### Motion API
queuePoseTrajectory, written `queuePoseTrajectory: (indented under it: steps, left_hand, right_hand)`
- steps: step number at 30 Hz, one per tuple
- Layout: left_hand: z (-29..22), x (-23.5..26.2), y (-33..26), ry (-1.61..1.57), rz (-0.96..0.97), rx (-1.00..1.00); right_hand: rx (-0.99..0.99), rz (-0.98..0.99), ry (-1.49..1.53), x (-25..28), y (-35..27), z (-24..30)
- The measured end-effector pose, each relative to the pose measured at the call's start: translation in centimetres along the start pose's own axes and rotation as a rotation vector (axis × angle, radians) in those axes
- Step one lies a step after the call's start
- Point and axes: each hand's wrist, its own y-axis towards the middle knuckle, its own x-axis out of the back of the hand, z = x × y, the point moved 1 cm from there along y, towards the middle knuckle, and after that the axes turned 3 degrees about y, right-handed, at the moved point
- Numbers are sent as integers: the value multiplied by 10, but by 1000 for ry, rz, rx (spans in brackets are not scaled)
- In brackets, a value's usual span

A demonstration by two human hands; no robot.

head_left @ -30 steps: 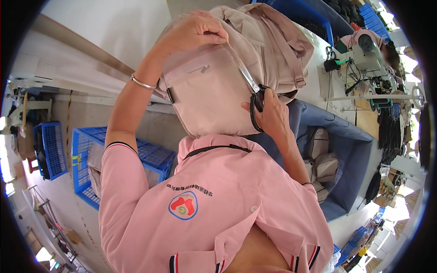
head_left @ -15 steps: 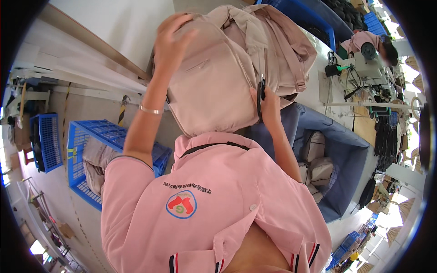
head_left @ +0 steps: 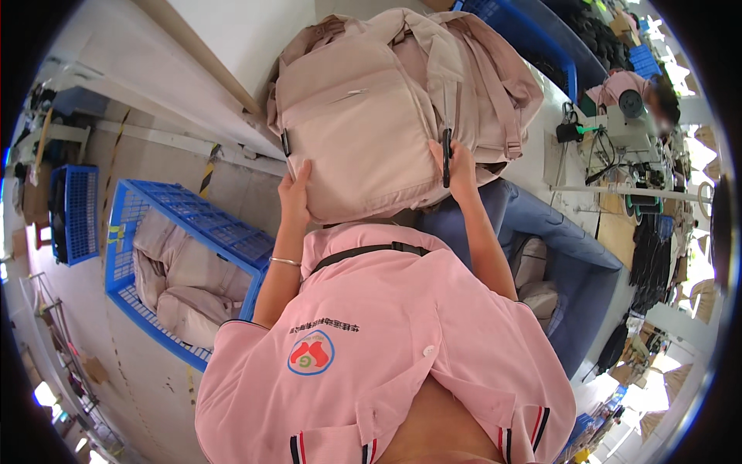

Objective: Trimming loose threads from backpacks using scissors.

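Note:
A beige backpack (head_left: pixel 363 155) lies face up before me, its near end close to my body. My left hand (head_left: pixel 296 192) is closed on its lower left edge, with part of the fingers hidden by the fabric. My right hand (head_left: pixel 461 168) is closed around black-handled scissors (head_left: pixel 446 158) at the bag's right edge. The blades run away from me along the fabric and are hard to make out. A small black tab (head_left: pixel 286 142) sits on the bag's left side. More beige bags with straps (head_left: pixel 495 93) are heaped against its right side.
At the left, a blue plastic crate (head_left: pixel 158 332) holds beige bags. A blue-grey lined bin (head_left: pixel 591 301) with beige pieces stands at the right. Beyond it are a sewing machine (head_left: pixel 626 127) and a co-worker in pink (head_left: pixel 618 83). A blue tub (head_left: pixel 525 35) stands at the back.
My left hand has come down from the bag's far left corner to its lower left edge and now grips it. The bag's front lies flatter. My right hand still holds the scissors.

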Motion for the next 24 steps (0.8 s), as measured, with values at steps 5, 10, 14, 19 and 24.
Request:
queuePoseTrajectory:
  steps: [5, 10, 14, 19, 24]
  left_hand:
    - [-25, 21, -31, -143, 26, -165]
    - [-46, 82, -95, -167, 32, -308]
    - [-34, 156, -152, -154, -205, -417]
    - [-60, 245, -226, -327, -641, -641]
    - [-113, 358, -244, -113, -930, -750]
  right_hand:
    - [141, -39, 349, -14, -17, -18]
    - [-192, 195, 510, -15, -69, 7]
    - [-196, 306, 488, -26, -82, -9]
    - [-148, 386, 393, -31, -80, -27]
    - [-163, 408, 269, -35, -73, -18]
